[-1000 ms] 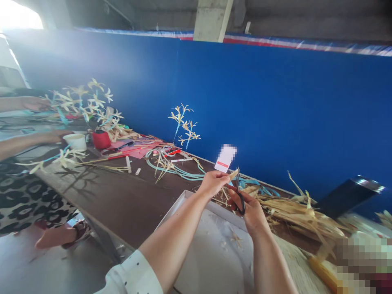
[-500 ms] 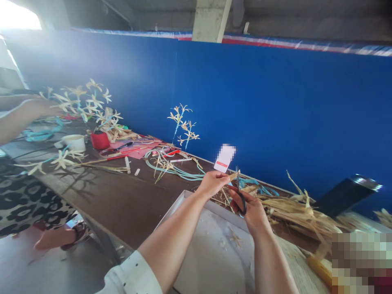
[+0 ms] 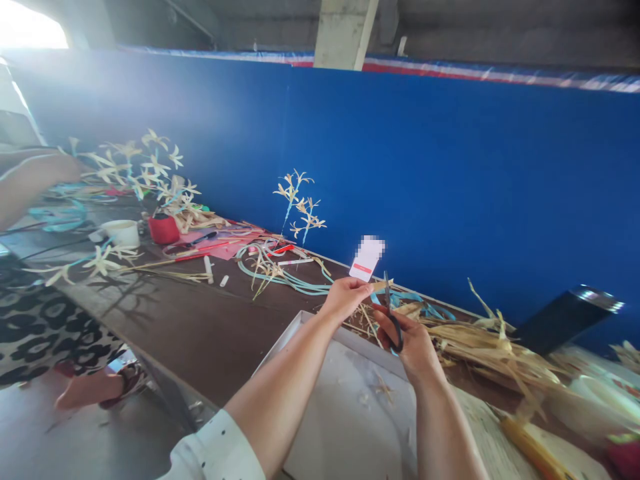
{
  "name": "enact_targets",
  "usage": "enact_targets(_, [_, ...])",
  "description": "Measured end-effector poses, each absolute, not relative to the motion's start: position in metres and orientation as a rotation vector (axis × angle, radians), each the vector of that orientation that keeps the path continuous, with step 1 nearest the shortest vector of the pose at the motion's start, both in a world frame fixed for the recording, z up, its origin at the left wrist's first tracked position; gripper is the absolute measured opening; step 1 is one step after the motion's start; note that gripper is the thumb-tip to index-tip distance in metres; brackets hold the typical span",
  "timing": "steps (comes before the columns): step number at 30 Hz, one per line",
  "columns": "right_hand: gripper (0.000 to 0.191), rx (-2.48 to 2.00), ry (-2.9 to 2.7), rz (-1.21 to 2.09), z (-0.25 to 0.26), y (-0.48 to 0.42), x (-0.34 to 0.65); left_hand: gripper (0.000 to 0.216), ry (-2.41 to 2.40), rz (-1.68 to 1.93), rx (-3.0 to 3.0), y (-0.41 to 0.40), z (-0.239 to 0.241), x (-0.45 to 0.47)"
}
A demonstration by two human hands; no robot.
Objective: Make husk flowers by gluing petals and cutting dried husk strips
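Observation:
My left hand [image 3: 349,298] is closed, pinching a small pale strip of dry corn husk [image 3: 380,285] between thumb and fingers. My right hand [image 3: 411,341] is wrapped round a pair of dark scissors [image 3: 389,300], whose blades point up and meet the husk strip. Both hands are above the far edge of a shallow white box [image 3: 325,407], which has a few pale scraps in it. To the right of my right hand lies a heap of dry corn husks [image 3: 480,340]. Just behind my left hand stands a white card or phone [image 3: 363,267], partly blurred out.
Husk flowers on blue stems [image 3: 300,207] stand against the blue wall panel [image 3: 450,167]. Pale blue cord [image 3: 280,283] coils on the brown table [image 3: 210,347]. Further left are a red roll [image 3: 163,229], a white cup [image 3: 123,233] and another person's arm [image 3: 35,180]. A dark cylinder [image 3: 565,320] leans at right.
My left hand has shifted slightly left with the husk strip, while the scissors stay almost in place. At the far left, the other person's arm has moved left.

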State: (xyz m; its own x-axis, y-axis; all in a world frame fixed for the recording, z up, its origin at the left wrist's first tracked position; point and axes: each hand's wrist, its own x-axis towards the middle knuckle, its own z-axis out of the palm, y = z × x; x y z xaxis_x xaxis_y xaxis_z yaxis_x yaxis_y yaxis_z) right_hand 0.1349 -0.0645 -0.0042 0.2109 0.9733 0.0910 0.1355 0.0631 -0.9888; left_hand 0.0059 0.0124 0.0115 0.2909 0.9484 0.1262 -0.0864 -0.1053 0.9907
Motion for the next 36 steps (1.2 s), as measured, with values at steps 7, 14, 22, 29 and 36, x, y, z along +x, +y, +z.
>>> enact_targets(7, [0.058,-1.352,-1.231,0.936,-0.007,-0.064,0.139,0.032,0.865,1.162,1.322,0.018,0.006,0.007])
enact_targets(14, [0.058,-1.414,-1.285,0.894,0.003,-0.068,0.134,0.038,0.866,1.196,1.265,0.024,0.0,0.009])
enact_targets(22, [0.057,-1.383,-1.301,0.897,-0.001,-0.067,0.137,0.034,0.84,1.198,1.252,0.023,0.0,0.009])
enact_targets(29, [0.057,-1.4,-1.281,0.885,0.001,-0.068,0.136,0.029,0.891,1.227,1.401,0.017,0.011,0.003])
enact_targets(36, [0.053,-1.424,-1.285,0.879,0.0,-0.068,0.137,0.028,0.926,1.21,1.623,0.021,0.009,0.0])
